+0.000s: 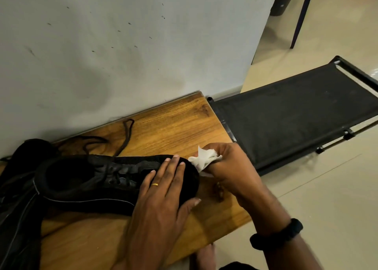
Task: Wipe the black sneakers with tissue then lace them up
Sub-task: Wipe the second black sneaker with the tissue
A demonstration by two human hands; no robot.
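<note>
A black sneaker (92,179) lies on a wooden board (173,130), its toe pointing right. My left hand (161,204) rests flat over its toe, fingers straight and thumb against the sole side. My right hand (231,167) grips a crumpled white tissue (204,160) pressed against the toe tip. A second black sneaker (18,208) lies at the far left, partly cut off by the frame edge. A loose black lace (124,134) trails across the board behind the first shoe.
A pale scuffed wall (122,44) rises directly behind the board. A low black fabric rack (296,114) adjoins the board on the right. Beige tiled floor (327,198) spreads to the right, with chair legs (300,17) at the top.
</note>
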